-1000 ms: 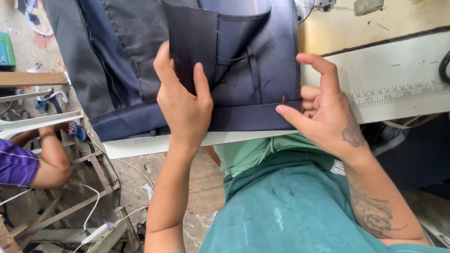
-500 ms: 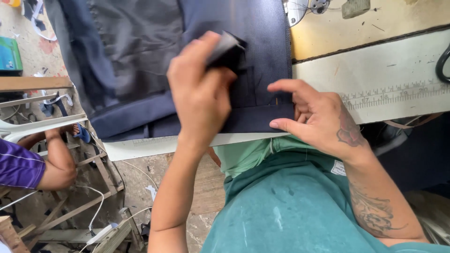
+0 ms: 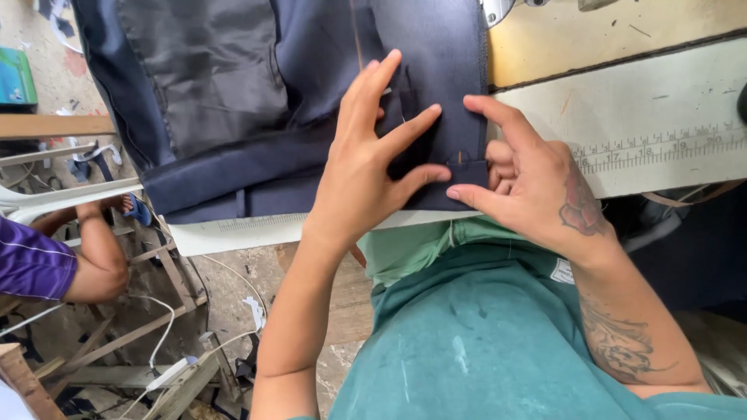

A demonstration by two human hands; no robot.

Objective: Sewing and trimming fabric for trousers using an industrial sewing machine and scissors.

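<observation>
A dark navy garment (image 3: 311, 101) with a grey lining panel (image 3: 202, 78) lies spread on the sewing table (image 3: 661, 93). My left hand (image 3: 366, 163) rests flat on the cloth near its lower hem, fingers spread toward the right. My right hand (image 3: 521, 175) sits at the garment's right edge, index finger and thumb pinching the hem corner. The two hands almost touch over a small belt loop or tab (image 3: 461, 158).
A printed ruler strip (image 3: 661, 152) runs along the table top at right. Another person's arm in a purple sleeve (image 3: 47, 264) is at lower left beside wooden frames and white cables (image 3: 156, 350). A green box (image 3: 15, 78) lies on the floor.
My left hand had lifted a fold of the cloth half a second ago; now it lies flat with fingers spread. My right hand moved left onto the hem corner.
</observation>
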